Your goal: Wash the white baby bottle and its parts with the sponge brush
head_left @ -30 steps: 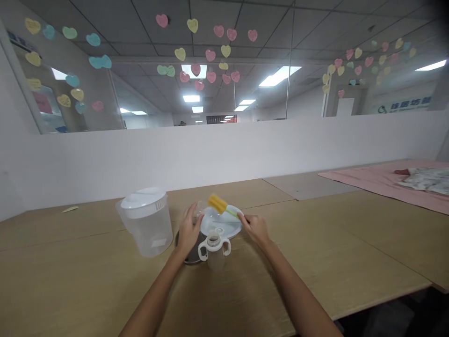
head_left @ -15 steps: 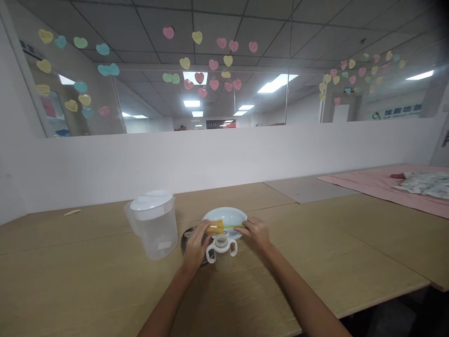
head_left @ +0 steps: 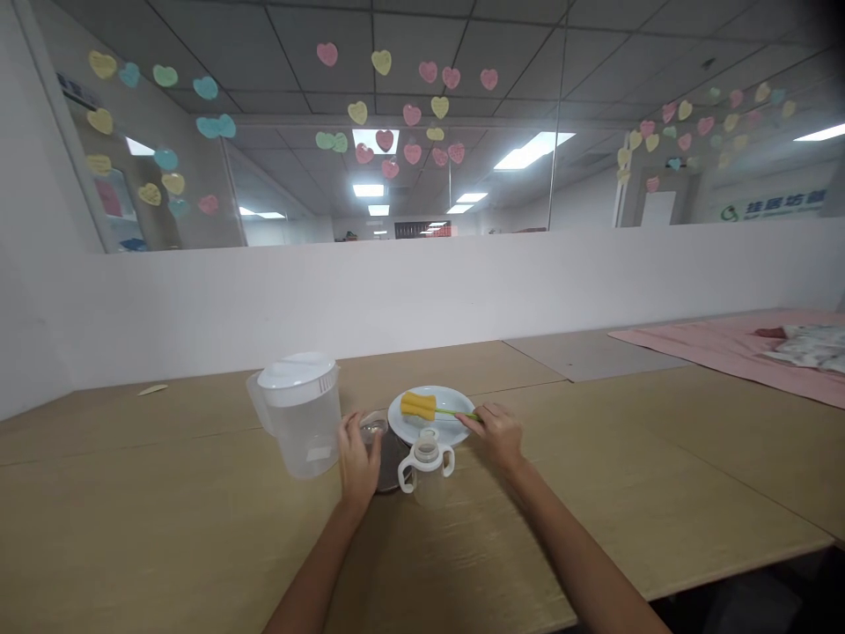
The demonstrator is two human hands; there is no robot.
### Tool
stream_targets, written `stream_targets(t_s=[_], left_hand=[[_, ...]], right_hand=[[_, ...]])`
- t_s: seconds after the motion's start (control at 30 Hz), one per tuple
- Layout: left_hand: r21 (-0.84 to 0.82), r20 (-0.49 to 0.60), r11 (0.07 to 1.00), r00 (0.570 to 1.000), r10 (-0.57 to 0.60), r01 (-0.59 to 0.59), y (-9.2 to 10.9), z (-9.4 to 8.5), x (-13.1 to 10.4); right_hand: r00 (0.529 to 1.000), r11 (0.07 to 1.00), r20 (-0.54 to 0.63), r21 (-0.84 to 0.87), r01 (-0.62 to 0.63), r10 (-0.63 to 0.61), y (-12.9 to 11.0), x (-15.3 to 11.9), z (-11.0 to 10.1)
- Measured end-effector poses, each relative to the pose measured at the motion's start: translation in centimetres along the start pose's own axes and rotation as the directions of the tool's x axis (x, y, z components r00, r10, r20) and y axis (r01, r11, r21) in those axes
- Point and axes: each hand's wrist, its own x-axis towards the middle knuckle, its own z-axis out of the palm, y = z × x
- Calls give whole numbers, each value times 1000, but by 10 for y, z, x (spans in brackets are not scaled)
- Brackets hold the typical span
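My right hand is closed on the green handle of a yellow sponge brush. The sponge head is over the white plate. My left hand curves around a small clear piece at the left part of a dark round tray. Between my hands stands a clear bottle with a white two-handled ring and an open top, in front of the plate.
A translucent pitcher with a white lid stands left of my left hand. A pink cloth with patterned fabric lies at the far right. A white wall and windows with heart notes rise behind the table.
My left hand has moved off the sponge, down and left to the clear piece. The brush is now held by my right hand alone. The view has shifted slightly.
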Motion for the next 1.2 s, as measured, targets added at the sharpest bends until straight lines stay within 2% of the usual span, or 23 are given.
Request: stream_targets(t_s=[0.13, 0.3, 0.4, 0.57, 0.63, 0.8, 1.0, 1.1, 1.2], left_hand=[[55, 68, 998, 998, 5, -8, -14, -5, 0], [77, 228, 996, 973, 27, -46, -16, -5, -2], [70, 327, 993, 943, 64, -92, -16, -6, -3], [85, 479, 963, 858, 187, -257, -21, -5, -3], [99, 479, 953, 853, 208, -288, -23, -4, -3], [95, 372, 945, 892, 258, -313, -22, -2, -3], [101, 345, 930, 889, 300, -353, -15, -1, -3], [101, 354, 927, 884, 306, -361, -15, -1, -5], [98, 360, 927, 882, 306, -361, -15, -1, -5]], right_hand=[[999, 999, 3, -16, -40, 40, 4, -2, 3], [997, 999, 53, -6, -48, 48, 4, -4, 5], [998, 999, 46, -8, -38, 38, 3, -6, 6], [999, 999, 33, -14, -37, 37, 5, -6, 9], [998, 998, 30, -15, -63, 64, 5, -6, 11], [988, 989, 44, 7, -146, 146, 3, -7, 17], [961, 968, 125, 7, -249, 247, 0, -7, 20], [951, 957, 160, 85, -279, 263, -1, -6, 20], [956, 933, 171, 234, -273, 237, -1, -7, 20]])
